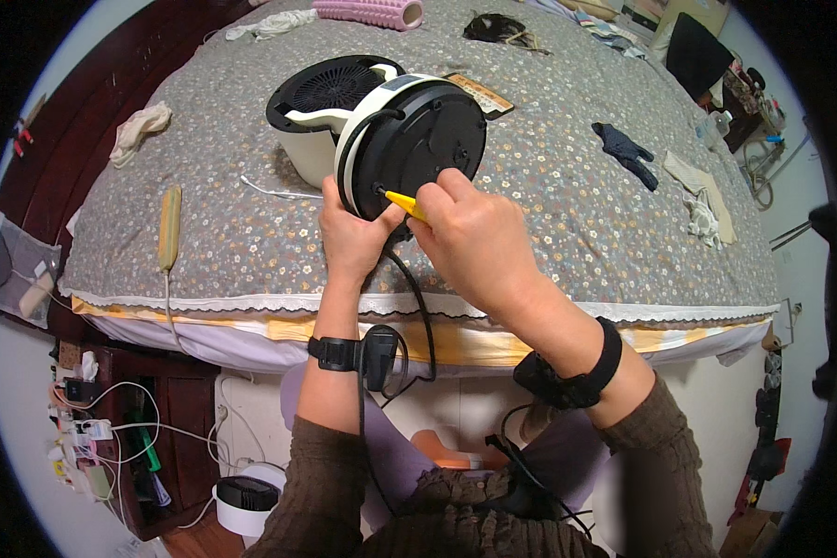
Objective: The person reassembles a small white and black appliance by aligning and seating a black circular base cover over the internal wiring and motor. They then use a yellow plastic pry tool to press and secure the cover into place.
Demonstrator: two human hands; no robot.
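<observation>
A white appliance (304,156) with a round black slatted grille (335,88) rests tilted on the bed. Its round black base (423,130), rimmed in white, faces me. My left hand (352,232) grips the lower left edge of this base, the thumb reaching across the front. In my right hand (474,237) is a yellow-handled screwdriver (403,203), closed in the fingers. Its tip meets the base at a hole near the lower left rim; whether a screw sits there I cannot tell. A black cord (417,288) hangs from the appliance over the bed's edge.
The flowered bedspread (567,223) also bears a yellow elongated corded object (169,228), a printed card (481,95), a pink foam roller (372,11), a dark sock (625,153) and pale cloths (702,195). Lower left, a white container (246,511) stands near tangled cables (158,423).
</observation>
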